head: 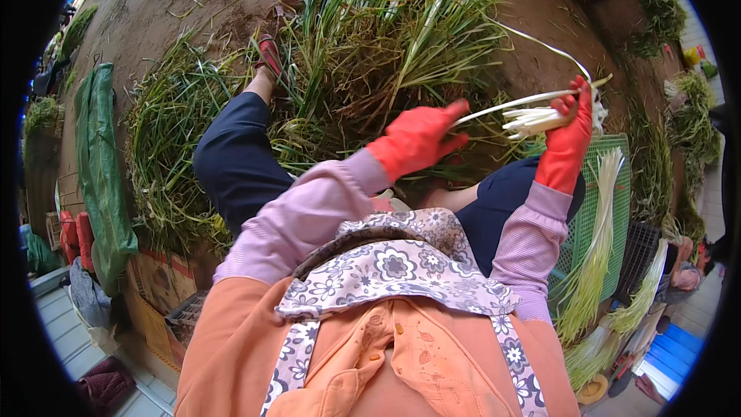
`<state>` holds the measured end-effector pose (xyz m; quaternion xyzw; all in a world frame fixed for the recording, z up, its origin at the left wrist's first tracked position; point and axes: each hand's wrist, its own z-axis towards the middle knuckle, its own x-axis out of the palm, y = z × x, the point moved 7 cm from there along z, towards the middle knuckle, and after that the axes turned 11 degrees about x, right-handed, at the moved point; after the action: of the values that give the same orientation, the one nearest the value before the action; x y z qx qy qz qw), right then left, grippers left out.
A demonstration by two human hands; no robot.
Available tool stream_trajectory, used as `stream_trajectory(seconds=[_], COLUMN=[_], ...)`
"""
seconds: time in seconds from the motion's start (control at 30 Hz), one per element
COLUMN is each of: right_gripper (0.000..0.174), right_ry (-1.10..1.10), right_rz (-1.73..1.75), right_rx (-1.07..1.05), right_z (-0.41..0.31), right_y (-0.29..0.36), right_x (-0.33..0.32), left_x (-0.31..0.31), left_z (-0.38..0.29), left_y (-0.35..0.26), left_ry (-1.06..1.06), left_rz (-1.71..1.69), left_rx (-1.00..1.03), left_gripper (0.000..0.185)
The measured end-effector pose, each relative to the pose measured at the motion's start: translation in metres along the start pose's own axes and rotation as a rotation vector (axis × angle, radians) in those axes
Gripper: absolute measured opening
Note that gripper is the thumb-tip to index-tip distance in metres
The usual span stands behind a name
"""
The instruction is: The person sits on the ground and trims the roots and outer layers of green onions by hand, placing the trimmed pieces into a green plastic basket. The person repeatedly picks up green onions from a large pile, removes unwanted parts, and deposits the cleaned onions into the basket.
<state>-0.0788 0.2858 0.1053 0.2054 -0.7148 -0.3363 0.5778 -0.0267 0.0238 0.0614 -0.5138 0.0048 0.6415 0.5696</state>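
Note:
My right hand (570, 119), in a red rubber glove, grips a bundle of peeled white stalks (529, 120). A single long white stalk (515, 102) runs from its fingers towards my left hand. Another thin strand (547, 46) curves up from the right hand to the pile. My left hand (422, 133), also red-gloved and blurred, has its forefinger and thumb spread around the near end of the single stalk; whether it grips the stalk is unclear. Ahead of both hands lies a big heap of long green-leaved stalks (399, 23) with brown, withered parts.
Loose trimmed leaves (173, 145) cover the ground at left, beside a green sack (101, 168). A green plastic crate (613, 214) at right bears a bundle of long pale stalks (602, 226). A dark crate (637, 260) stands beyond it. My knees flank the heap.

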Motion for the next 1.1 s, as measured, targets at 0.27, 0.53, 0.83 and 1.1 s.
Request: stream_trajectory(seconds=[0.27, 0.53, 0.83, 1.1], right_gripper=[0.027, 0.031, 0.026, 0.024], right_ry=[0.061, 0.164, -0.169, -0.112], right_rz=[-0.842, 0.117, -0.054, -0.386], right_rx=[0.227, -0.039, 0.444, 0.537], right_z=[-0.028, -0.006, -0.034, -0.055], right_y=[-0.071, 0.006, -0.145, -0.172], right_x=[0.028, 0.014, 0.003, 0.022], left_x=[0.047, 0.08, -0.008, -0.011], left_z=[0.046, -0.015, 0.006, -0.026], left_y=[0.001, 0.213, 0.095, 0.054], left_ry=[0.047, 0.262, -0.229, -0.415], left_rz=[0.016, 0.623, 0.125, -0.423], left_rx=[-0.056, -0.417, -0.195, -0.399], left_gripper=[0.019, 0.015, 0.014, 0.018])
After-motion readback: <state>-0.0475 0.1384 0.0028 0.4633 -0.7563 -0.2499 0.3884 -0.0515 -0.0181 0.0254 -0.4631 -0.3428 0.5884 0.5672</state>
